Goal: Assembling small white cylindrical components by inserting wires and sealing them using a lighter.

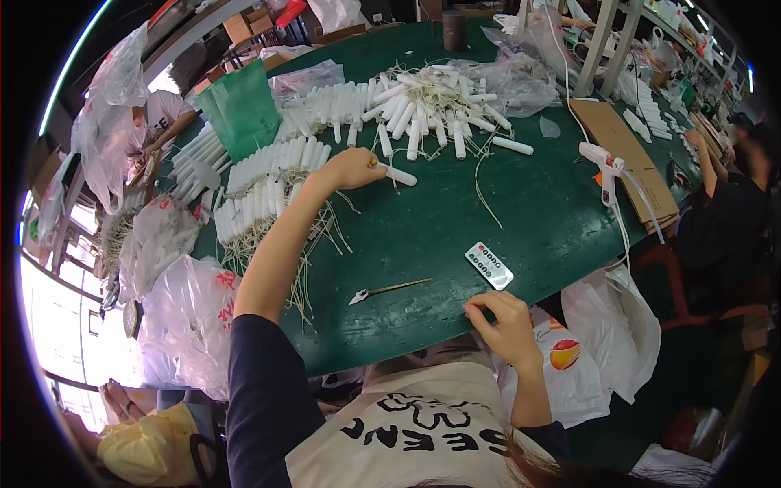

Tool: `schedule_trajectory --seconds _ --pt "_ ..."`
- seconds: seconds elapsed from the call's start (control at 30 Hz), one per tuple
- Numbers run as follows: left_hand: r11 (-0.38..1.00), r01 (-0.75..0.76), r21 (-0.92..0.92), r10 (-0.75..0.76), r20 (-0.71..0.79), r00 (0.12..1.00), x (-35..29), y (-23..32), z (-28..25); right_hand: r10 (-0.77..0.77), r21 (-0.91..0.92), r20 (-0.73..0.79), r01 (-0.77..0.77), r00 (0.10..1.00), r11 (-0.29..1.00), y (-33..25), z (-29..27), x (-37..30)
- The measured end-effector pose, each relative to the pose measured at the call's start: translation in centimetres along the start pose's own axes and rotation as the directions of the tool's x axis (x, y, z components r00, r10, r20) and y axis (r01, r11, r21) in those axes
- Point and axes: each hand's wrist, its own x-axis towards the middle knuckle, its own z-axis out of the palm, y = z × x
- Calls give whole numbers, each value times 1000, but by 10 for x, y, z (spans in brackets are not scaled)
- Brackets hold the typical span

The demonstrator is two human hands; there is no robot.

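My left hand reaches over the table with its fingers closed around one end of a white tube, which points to the right. Beyond it lies a loose heap of similar white tubes with thin pale wires. Near the table's front edge, my right hand is curled, thumb and forefinger pressed together; whatever it may hold is too small to make out. Just past those fingers lies a white remote control with dark buttons. A thin brush-like tool with a pale tip rests between my arms.
Rows of wired white tubes and a green bag fill the left side. At right are a white glue gun with its cord and a cardboard sheet. Plastic bags hang at the edges. Other people sit on both sides.
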Motion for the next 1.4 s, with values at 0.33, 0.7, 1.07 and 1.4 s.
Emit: schedule_trajectory --seconds 0.33,0.7,1.07,1.4 --pt "987 -88 -138 45 -286 957 18 -31 18 2 16 27 -2 1000 1000 2 -1 6" --pt "954 290 -79 -298 -365 882 81 52 29 -3 8 15 3 1000 1000 10 -9 9" --pt "712 283 -642 -386 -21 922 81 23 19 40 -18 6 -40 999 999 12 -16 -2" --pt "364 194 -911 -111 165 980 -54 39 -110 11 0 -15 -11 1000 1000 10 -11 -3"
